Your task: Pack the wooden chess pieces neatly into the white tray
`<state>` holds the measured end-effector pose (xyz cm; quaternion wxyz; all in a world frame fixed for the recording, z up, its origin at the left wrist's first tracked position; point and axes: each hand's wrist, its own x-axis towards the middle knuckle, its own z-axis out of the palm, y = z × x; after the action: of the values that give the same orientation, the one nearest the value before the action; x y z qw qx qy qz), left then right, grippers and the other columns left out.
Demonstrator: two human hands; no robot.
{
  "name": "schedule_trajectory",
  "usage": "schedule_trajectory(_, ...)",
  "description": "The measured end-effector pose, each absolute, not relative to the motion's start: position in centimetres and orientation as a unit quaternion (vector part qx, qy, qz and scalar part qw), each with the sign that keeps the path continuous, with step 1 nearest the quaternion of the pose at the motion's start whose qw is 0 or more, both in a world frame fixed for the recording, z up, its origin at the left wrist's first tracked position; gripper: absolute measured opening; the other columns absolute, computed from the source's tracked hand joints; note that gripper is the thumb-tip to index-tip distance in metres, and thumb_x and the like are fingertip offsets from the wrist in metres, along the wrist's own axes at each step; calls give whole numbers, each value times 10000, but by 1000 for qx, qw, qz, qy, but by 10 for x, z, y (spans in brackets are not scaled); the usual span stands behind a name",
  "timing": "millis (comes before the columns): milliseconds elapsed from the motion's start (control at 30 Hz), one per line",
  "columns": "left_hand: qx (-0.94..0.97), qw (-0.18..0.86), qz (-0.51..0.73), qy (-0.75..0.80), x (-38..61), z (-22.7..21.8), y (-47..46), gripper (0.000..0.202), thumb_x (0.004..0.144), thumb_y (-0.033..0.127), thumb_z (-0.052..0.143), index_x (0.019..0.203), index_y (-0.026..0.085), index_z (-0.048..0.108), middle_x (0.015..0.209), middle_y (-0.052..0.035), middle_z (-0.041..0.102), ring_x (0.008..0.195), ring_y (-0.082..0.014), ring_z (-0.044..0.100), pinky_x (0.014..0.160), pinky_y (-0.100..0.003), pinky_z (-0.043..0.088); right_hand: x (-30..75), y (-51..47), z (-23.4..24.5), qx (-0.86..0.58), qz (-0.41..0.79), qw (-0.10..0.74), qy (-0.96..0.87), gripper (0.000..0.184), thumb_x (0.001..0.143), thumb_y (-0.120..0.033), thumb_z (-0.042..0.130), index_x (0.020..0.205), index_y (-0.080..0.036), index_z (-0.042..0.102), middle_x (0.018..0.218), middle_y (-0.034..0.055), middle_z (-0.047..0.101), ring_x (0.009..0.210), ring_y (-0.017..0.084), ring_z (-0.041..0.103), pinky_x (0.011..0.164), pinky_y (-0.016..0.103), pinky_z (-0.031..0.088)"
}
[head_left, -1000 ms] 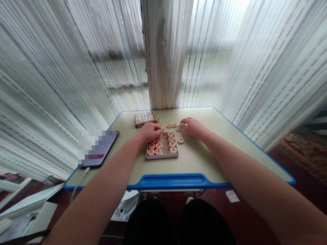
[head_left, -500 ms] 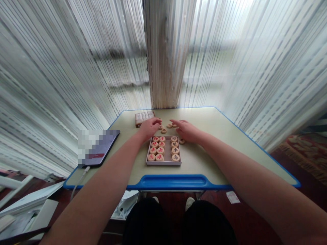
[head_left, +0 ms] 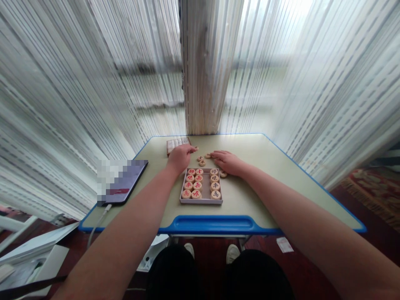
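Note:
A shallow box [head_left: 201, 201] on the desk holds round wooden Chinese chess pieces: red-lettered ones in two left columns and a dark-lettered column [head_left: 214, 186] at the right, with a gap between. My left hand [head_left: 180, 158] is beyond the box's left corner, its extended fingers at a loose piece [head_left: 196, 148]. My right hand [head_left: 228, 161] lies low and flat, fingertips beside another loose piece [head_left: 207, 156]. Two dark-lettered pieces [head_left: 202, 163] lie between the hands. One more piece [head_left: 223, 173] sits against the box's right side, partly under my right hand.
A box lid [head_left: 175, 145] lies behind my left hand. At the desk's left edge is a tablet [head_left: 125, 187] with a white cable [head_left: 103, 214]. A blue tray groove [head_left: 214, 223] runs along the front edge. Curtains [head_left: 150, 75] hang behind the desk.
My left hand has turned, its fingers now reaching the loose far piece. My right hand has lowered and flattened beside the pieces. The view has shifted slightly.

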<state>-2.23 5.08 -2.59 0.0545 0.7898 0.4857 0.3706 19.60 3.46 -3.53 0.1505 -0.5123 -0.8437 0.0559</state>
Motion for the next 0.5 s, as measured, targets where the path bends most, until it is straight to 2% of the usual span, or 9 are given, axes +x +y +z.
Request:
schedule_trajectory(100,782,-19,384,491,-26,-22,50,412,704,-4,405,941,149,704,1037,-80,698,1025,-198,607,977,-328,431,196,35,-36,-502,58,167,-847,371,917,-272,392,1222,-188,586,1317,93,547,1211,216,487,1054,377,341)
schedule_trajectory(233,797,0,348,493,-26,-25,52,341,750,70,431,919,162,712,1010,-75,706,988,-197,617,939,-310,441,196,33,-34,-491,61,197,-847,359,932,-296,381,1192,-183,600,1272,92,582,1191,207,503,1041,379,353)
schedule_trajectory(367,736,66,395,546,-22,-30,51,233,732,176,482,755,181,714,772,-33,715,760,-163,635,764,-256,473,198,32,-32,-493,79,225,-837,325,920,-275,416,1144,-173,628,1230,97,607,1156,190,531,1028,345,366)
schedule_trajectory(500,683,171,407,582,-19,-33,50,211,659,188,478,596,160,677,516,-8,608,546,-134,543,560,-238,410,203,33,-33,-521,97,259,-807,294,898,-196,434,1109,-156,634,1146,93,641,1042,157,590,941,287,434)
